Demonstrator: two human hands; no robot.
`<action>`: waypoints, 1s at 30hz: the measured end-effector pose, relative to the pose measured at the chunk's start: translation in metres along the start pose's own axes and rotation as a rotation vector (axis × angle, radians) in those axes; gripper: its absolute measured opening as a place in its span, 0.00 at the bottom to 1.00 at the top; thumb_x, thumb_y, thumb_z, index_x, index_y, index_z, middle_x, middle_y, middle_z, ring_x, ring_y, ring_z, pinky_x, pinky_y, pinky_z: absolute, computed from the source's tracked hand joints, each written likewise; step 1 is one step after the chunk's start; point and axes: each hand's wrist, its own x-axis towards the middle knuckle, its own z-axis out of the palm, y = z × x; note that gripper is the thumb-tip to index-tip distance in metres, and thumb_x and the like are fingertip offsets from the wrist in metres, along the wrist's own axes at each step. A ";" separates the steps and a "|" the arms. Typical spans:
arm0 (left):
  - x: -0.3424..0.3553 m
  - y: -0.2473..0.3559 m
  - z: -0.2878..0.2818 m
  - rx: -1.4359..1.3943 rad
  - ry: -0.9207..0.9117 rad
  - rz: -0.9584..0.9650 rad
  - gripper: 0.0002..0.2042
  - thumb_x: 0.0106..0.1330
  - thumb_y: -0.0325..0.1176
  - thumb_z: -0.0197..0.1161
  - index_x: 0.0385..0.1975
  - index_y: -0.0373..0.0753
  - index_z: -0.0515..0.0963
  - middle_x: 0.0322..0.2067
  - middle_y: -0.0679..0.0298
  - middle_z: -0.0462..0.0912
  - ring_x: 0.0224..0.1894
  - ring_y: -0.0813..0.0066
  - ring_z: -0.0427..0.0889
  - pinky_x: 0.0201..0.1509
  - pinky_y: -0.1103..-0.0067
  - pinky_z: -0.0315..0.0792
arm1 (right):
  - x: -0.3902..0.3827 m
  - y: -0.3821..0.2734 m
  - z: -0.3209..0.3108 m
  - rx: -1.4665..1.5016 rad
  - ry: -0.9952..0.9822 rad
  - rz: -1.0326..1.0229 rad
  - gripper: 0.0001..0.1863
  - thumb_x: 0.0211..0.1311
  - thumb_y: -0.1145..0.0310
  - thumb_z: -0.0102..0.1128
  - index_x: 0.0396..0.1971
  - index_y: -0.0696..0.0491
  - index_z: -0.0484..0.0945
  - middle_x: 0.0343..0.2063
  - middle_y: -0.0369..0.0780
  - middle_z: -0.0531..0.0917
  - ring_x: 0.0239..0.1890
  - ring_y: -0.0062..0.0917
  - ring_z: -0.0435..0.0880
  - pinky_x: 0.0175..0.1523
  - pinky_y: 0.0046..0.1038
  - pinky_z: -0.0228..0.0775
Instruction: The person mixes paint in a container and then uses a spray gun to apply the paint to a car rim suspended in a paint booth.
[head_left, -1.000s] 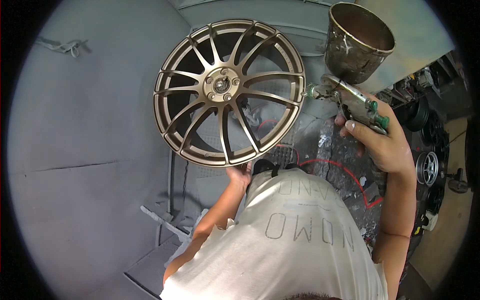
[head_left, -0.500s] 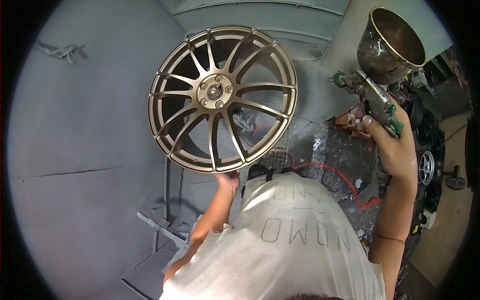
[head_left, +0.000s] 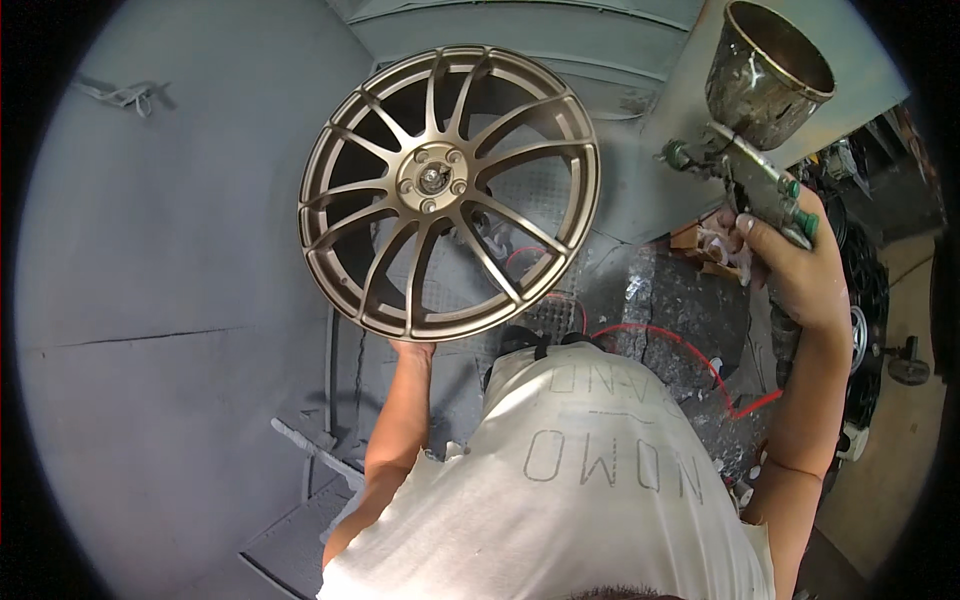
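A bronze multi-spoke wheel rim (head_left: 437, 165) faces up in front of me, with bolt holes around its hub. My left hand (head_left: 412, 349) is at the rim's near edge and appears to grip it from below; the wheel hides its fingers. Off to the right, my right hand (head_left: 800, 262) is closed around the handle of a spray gun (head_left: 745, 170). A paint-stained metal cup (head_left: 762, 85) is mounted on top of the gun. Its nozzle end points left, toward the wheel, and stands well apart from it.
Grey walls (head_left: 190, 240) enclose the left and far sides. A red hose (head_left: 680, 347) curves across the stained floor at the right. Below the spray gun is an open cardboard box (head_left: 712, 248). More wheels (head_left: 862, 270) line the far right, beside a small fan (head_left: 908, 362).
The wheel has turned, its spokes now at different angles. My left hand has shifted left along the near edge. The spray gun has moved slightly, its cup a little higher and further left.
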 end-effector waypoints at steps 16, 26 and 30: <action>-0.043 -0.043 -0.001 -0.064 0.020 -0.133 0.27 0.69 0.57 0.49 0.56 0.41 0.71 0.55 0.59 0.75 0.56 0.56 0.75 0.62 0.57 0.70 | -0.030 0.006 0.006 0.123 -0.293 0.020 0.27 0.57 0.80 0.59 0.59 0.61 0.69 0.36 0.37 0.82 0.36 0.17 0.78 0.41 0.20 0.71; -0.070 -0.051 0.014 -0.036 0.053 -0.141 0.35 0.64 0.65 0.47 0.57 0.38 0.69 0.52 0.52 0.75 0.45 0.53 0.81 0.42 0.59 0.82 | -0.034 0.030 0.010 0.085 -0.362 -0.022 0.24 0.57 0.80 0.56 0.57 0.61 0.71 0.36 0.37 0.81 0.38 0.16 0.76 0.46 0.22 0.70; -0.092 -0.062 0.024 0.021 -0.046 -0.267 0.31 0.66 0.62 0.46 0.57 0.42 0.70 0.53 0.54 0.74 0.52 0.56 0.77 0.52 0.58 0.76 | -0.049 0.032 0.012 0.035 -0.349 -0.098 0.26 0.58 0.80 0.56 0.59 0.62 0.69 0.37 0.38 0.82 0.40 0.17 0.77 0.48 0.22 0.70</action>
